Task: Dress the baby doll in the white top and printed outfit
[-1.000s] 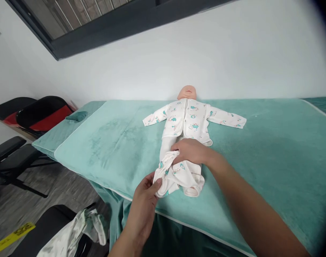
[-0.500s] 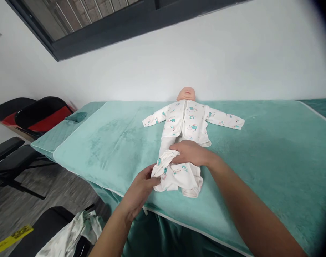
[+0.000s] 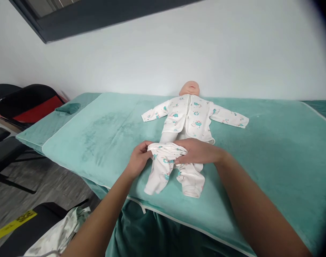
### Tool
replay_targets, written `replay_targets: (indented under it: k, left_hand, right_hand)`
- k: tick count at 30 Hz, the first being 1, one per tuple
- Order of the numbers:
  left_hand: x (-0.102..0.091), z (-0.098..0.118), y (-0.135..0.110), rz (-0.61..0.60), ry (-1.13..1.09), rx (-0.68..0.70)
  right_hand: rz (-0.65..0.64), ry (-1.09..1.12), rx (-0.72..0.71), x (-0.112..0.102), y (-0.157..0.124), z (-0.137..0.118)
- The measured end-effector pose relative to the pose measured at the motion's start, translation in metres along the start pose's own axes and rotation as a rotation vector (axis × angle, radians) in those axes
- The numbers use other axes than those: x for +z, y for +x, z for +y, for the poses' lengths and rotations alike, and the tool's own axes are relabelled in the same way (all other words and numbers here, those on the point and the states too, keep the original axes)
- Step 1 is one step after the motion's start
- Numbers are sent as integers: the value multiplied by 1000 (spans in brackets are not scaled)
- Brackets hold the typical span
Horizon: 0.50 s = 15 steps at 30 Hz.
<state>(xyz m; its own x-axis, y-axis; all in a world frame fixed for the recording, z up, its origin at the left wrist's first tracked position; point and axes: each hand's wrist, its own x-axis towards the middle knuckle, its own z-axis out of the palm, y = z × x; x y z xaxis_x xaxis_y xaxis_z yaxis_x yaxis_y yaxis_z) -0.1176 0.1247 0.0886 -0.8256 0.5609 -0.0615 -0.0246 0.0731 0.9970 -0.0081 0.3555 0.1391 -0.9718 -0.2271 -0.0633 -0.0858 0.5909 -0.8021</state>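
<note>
A baby doll (image 3: 189, 88) lies on its back on a green padded bed, its head toward the wall. It wears a white printed baby jacket (image 3: 176, 116) with both sleeves spread out. White printed baby pants (image 3: 159, 171) cover its lower legs, the waistband bunched near the thighs. My left hand (image 3: 139, 157) pinches the waistband at its left end. On the other side, my right hand (image 3: 199, 150) grips the same waistband, its fingers partly hidden by the cloth. Both feet are out of sight inside the pant legs.
The green bed cover (image 3: 267, 167) reaches to the white wall. Black and red chairs (image 3: 36, 107) stand at the left. At the lower left, a black chair (image 3: 42, 221) holds a crumpled patterned cloth (image 3: 60, 232). A dark window frame (image 3: 98, 21) sits above.
My left hand has moved up toward the doll's waist, drawing the pants higher. The left pant leg now lies straighter and the waistband stretches between both hands. The view has shifted slightly.
</note>
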Motion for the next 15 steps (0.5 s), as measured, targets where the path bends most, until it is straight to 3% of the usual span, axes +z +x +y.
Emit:
replay_targets:
  k: [3,7,11,15]
  left_hand:
    - [13,-5,16,118,-25,76]
    - [25,-6,38,235,-48,174]
    - [28,-9,53,396,-46,165]
    - [23,-17,39,328,-74,141]
  right_hand:
    - [47,2,6,4,4,1]
    - [252,13,111,11,13,3]
    - [386,11,244,14,19,5]
    - [446,-28,290,17,21,7]
